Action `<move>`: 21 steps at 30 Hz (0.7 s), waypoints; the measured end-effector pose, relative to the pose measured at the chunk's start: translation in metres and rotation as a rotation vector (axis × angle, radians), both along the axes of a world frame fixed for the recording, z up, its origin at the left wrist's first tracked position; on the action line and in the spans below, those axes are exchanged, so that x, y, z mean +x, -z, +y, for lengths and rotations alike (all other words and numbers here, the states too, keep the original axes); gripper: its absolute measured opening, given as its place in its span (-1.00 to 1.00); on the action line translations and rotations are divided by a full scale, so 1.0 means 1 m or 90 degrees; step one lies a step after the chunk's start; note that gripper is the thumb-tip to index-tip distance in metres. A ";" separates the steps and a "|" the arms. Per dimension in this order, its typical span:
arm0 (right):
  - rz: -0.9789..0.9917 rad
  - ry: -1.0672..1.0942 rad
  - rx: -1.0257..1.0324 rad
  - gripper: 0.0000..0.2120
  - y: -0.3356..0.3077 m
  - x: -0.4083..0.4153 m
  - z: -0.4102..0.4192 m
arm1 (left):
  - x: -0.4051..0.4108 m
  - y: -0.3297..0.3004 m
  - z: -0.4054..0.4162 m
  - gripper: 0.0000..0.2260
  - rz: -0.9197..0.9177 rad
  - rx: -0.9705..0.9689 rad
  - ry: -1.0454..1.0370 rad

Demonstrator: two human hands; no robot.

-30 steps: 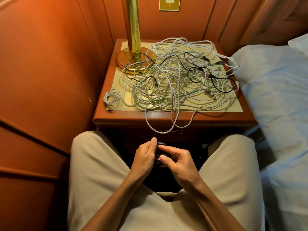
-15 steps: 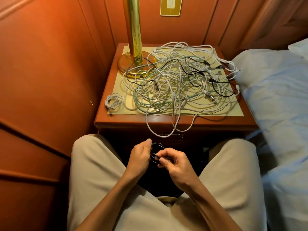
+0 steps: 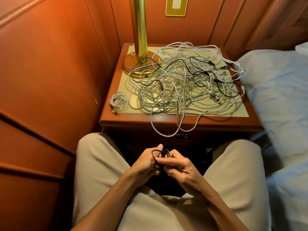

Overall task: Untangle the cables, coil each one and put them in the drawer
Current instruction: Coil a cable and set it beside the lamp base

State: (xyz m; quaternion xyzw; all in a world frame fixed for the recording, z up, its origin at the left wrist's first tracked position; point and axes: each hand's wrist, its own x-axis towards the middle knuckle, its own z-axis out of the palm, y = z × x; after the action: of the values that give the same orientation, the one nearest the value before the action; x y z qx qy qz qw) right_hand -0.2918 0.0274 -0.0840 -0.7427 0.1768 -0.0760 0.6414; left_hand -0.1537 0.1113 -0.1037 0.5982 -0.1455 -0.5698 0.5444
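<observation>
A small black cable coil [image 3: 164, 153] sits between both hands, low over my lap in front of the nightstand. My left hand [image 3: 147, 162] grips the coil with one loop over its fingers. My right hand [image 3: 179, 165] pinches the coil from the right. A big tangle of white, green and black cables [image 3: 183, 84] covers the nightstand top [image 3: 126, 120], with loops hanging over the front edge. One small white coiled cable [image 3: 118, 102] lies apart at the front left. The drawer front [image 3: 175, 135] below the edge is dark, with a metal handle.
A brass lamp [image 3: 139, 47] stands at the back left of the nightstand. Wood-panelled walls close in on the left and behind. A bed with pale blue sheets [image 3: 280, 97] lies to the right. My knees in beige trousers flank the drawer.
My hands have drawn closer together on the black coil, and a loop now lies over my left fingers. The tangle on the nightstand has not moved.
</observation>
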 end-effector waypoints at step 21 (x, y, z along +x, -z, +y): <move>0.151 0.194 0.345 -0.70 0.004 0.014 -0.005 | 0.002 0.012 0.003 -0.55 -0.372 -0.019 0.037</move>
State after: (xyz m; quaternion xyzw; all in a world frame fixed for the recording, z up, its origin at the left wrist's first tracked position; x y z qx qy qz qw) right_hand -0.2781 0.0222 -0.0883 -0.5134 0.3732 -0.0343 0.7720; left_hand -0.1515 0.1142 -0.1155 0.7243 -0.3214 -0.3868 0.4717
